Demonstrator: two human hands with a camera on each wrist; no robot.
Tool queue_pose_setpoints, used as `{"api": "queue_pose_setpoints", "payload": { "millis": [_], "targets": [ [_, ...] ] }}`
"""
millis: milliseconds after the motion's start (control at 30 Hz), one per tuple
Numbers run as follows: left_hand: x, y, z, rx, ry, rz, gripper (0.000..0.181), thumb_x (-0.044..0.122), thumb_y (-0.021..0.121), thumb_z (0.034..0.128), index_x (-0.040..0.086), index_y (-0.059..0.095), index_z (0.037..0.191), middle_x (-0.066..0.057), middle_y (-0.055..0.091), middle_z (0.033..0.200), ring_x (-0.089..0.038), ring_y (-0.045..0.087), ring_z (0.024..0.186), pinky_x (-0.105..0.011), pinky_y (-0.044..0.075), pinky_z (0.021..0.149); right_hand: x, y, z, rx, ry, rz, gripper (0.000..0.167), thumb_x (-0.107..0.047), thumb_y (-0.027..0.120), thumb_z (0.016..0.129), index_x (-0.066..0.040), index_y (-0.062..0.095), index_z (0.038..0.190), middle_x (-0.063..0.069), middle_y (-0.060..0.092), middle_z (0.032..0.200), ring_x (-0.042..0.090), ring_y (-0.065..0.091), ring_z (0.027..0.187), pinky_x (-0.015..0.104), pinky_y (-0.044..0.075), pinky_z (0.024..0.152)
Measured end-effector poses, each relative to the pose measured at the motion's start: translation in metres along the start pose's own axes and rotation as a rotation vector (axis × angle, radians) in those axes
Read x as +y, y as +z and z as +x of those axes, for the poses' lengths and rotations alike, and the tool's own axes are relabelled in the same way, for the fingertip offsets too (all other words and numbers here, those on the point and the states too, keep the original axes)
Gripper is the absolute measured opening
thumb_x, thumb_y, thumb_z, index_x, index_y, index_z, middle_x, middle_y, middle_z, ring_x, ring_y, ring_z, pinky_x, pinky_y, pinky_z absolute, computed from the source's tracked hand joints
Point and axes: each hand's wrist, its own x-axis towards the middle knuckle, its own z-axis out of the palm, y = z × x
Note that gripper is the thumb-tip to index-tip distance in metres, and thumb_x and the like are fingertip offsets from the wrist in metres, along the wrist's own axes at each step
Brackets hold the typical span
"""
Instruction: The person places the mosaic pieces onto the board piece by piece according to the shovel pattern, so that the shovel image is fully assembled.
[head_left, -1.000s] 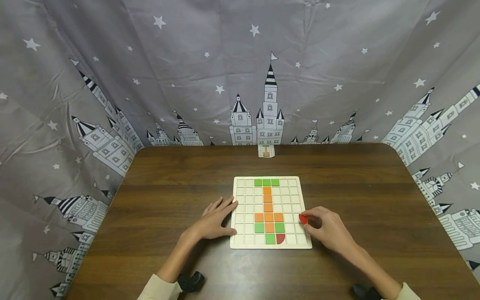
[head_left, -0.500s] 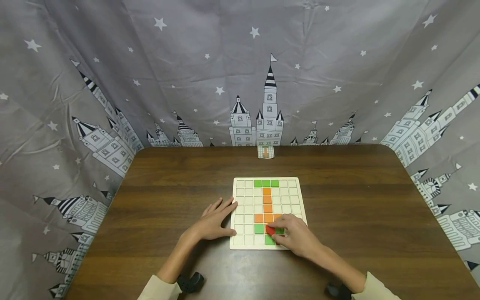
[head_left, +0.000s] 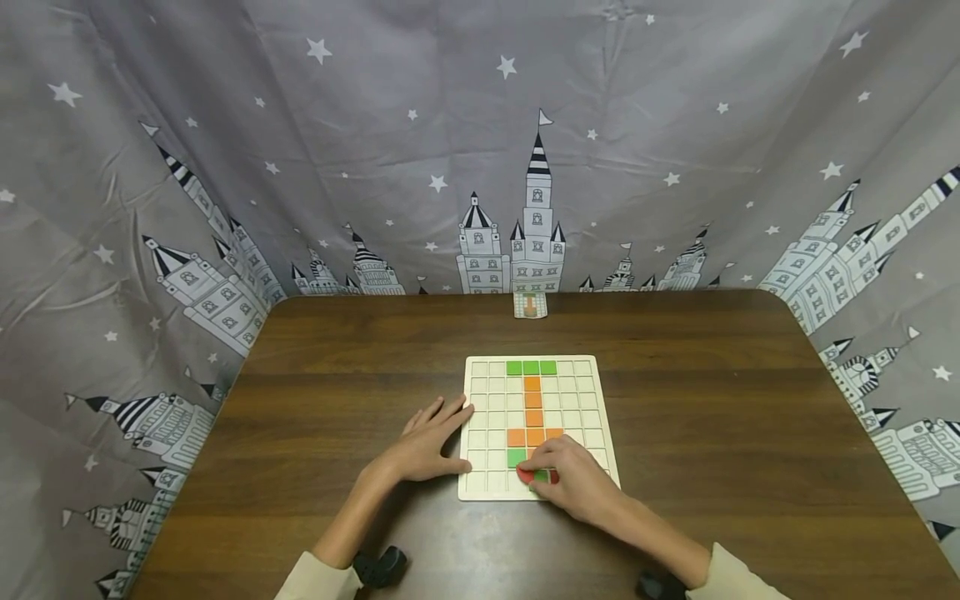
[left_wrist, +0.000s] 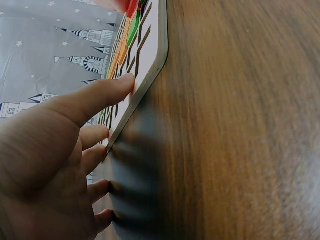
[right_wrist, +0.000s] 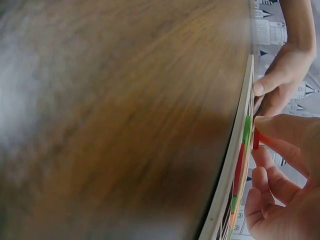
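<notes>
A pale square grid board [head_left: 480, 414] lies on the table, with green tiles [head_left: 531, 367] in its top row and orange tiles [head_left: 532, 400] down the middle. My right hand [head_left: 576, 482] pinches a red piece [head_left: 524, 475] between thumb and fingers over the bottom row, left of a green tile there. A second red piece [head_left: 554, 477] sits in that row, mostly behind the hand. My left hand [head_left: 429, 443] has its fingers spread and touches the board's left edge; in the left wrist view the thumb rests on the rim [left_wrist: 145, 85].
A small pattern card [head_left: 530, 306] stands at the table's back edge, against a grey curtain [head_left: 360, 108] printed with castles and stars. The brown wooden table [head_left: 712, 392] surrounds the board. Each wrist wears a dark camera [head_left: 380, 567].
My right hand has carried the red piece leftward from the board's right edge to its bottom row. The left hand has stayed at the left edge.
</notes>
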Motion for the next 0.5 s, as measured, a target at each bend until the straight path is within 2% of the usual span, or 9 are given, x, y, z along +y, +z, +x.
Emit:
{"api": "queue_pose_setpoints", "payload": {
  "millis": [100, 233, 333, 500],
  "targets": [
    [-0.0002, -0.0001, -0.0006, 0.002, 0.005, -0.002, 0.083, 0.032, 0.076, 0.0877, 0.009, 0.035, 0.156, -0.012, 0.024, 0.163, -0.043, 0.01, 0.149, -0.066, 0.009, 0.112, 0.001, 0.0031, 0.0008, -0.002, -0.024, -0.021, 0.019, -0.006, 0.082, 0.082, -0.01, 0.082, 0.1, -0.007, 0.068, 0.093, 0.009, 0.053, 0.085, 0.033, 0.051, 0.081],
    [0.0, 0.0001, -0.0007, -0.001, 0.008, -0.004, 0.084, 0.032, 0.076, 0.0878, 0.009, 0.034, 0.157, -0.011, 0.023, 0.163, -0.042, 0.009, 0.149, -0.066, 0.009, 0.112, 0.0016, 0.0045, 0.0015, -0.003, -0.052, -0.046, 0.02, -0.006, 0.082, 0.081, -0.01, 0.082, 0.1, -0.007, 0.069, 0.093, 0.009, 0.055, 0.084, 0.043, 0.049, 0.089],
    [-0.0002, 0.0004, -0.0004, 0.0, 0.006, -0.003, 0.084, 0.032, 0.076, 0.0878, 0.009, 0.034, 0.157, -0.011, 0.023, 0.163, -0.042, 0.009, 0.149, -0.065, 0.009, 0.113, 0.0012, 0.0049, 0.0021, -0.007, -0.068, -0.049, 0.019, -0.008, 0.083, 0.08, -0.01, 0.082, 0.099, -0.007, 0.069, 0.092, 0.011, 0.057, 0.085, 0.038, 0.05, 0.082],
    [0.0001, -0.0001, -0.0005, 0.004, 0.009, -0.004, 0.083, 0.032, 0.076, 0.0878, 0.009, 0.035, 0.156, -0.011, 0.023, 0.163, -0.043, 0.01, 0.149, -0.066, 0.009, 0.112, -0.0006, 0.0064, 0.0022, -0.023, -0.067, -0.044, 0.018, -0.009, 0.083, 0.081, -0.009, 0.082, 0.099, -0.007, 0.07, 0.094, 0.014, 0.059, 0.09, 0.033, 0.05, 0.079]
  ]
}}
